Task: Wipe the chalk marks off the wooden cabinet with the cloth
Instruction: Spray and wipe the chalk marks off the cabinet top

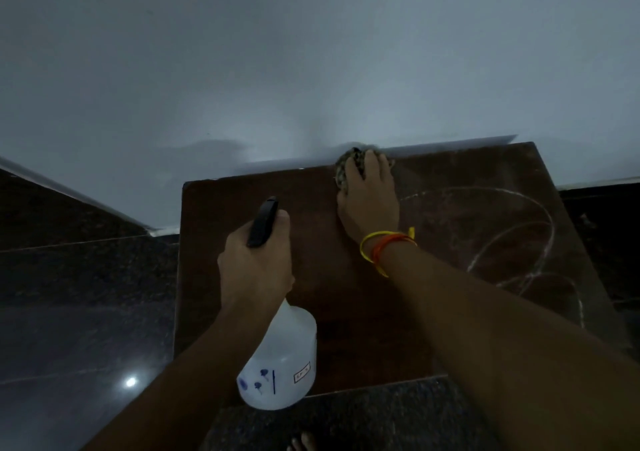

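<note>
While the right hand (369, 194) presses the cloth (346, 168) at the wooden cabinet (311, 294) rear edge, chalk marks (512, 242) remain rightward. Dry strokes may smear them; the left hand (254, 263) grips the spray bottle (280, 357).

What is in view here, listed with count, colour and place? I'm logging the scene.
cabinet: one, dark brown wood, centre, against the wall
chalk marks: looping white lines, cabinet top's right half
cloth: one, mottled, far edge of cabinet top
spray bottle: one, translucent white, black nozzle, above cabinet's near left
floor: dark, polished
wall: pale grey
left hand: grips spray bottle
right hand: presses cloth; yellow and orange threads at wrist
</note>
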`<state>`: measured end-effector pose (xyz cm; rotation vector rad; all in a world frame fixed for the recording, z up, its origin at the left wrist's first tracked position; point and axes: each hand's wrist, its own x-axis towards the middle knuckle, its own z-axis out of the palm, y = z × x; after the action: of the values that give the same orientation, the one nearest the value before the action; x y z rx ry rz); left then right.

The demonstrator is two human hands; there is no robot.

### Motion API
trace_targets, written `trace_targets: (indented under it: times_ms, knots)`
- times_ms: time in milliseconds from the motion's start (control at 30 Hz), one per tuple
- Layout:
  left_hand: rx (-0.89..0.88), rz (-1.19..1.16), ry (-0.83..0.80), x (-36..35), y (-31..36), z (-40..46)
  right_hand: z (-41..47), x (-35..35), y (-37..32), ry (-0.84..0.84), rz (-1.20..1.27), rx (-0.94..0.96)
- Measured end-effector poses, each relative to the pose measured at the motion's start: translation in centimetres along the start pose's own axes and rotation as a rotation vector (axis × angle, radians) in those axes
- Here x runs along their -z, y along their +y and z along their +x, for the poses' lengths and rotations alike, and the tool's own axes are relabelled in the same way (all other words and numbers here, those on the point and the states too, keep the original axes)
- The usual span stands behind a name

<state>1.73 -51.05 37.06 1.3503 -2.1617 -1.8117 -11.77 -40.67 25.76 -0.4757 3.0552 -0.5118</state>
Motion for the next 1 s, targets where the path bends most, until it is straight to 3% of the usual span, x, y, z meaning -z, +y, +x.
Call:
trace_targets:
  times_ms: [233, 433, 600, 700, 800, 1000]
  knots:
    - [-0.001, -0.006, 0.008, -0.4, -0.1, 0.2, -0.4, -0.9, -3.0, -0.116, 0.032, 0.307]
    - [-0.005, -0.011, 0.012, -0.3, 0.1, 0.1, 0.4, 0.3, 0.0, -0.039, 0.004, 0.055]
    - [-0.005, -0.038, -0.017, -1.0, 0.2, -0.7, -1.5, 0.6, 1.5, -0.087, -0.049, 0.268]
    - [0.013, -0.054, -0.023, -1.5, 0.1, -1.1, -0.8, 2.1, 5.5, 0.005, -0.093, 0.172]
    - [0.016, -0.011, -0.037, -2.1, 0.0, -1.2, -0.4, 2.9, 7.2, -0.031, -0.133, 0.028]
    - [0.027, 0.005, -0.015, -3.0, 0.1, -2.3, -7.2, 2.2, 5.2, -0.030, -0.019, 0.124]
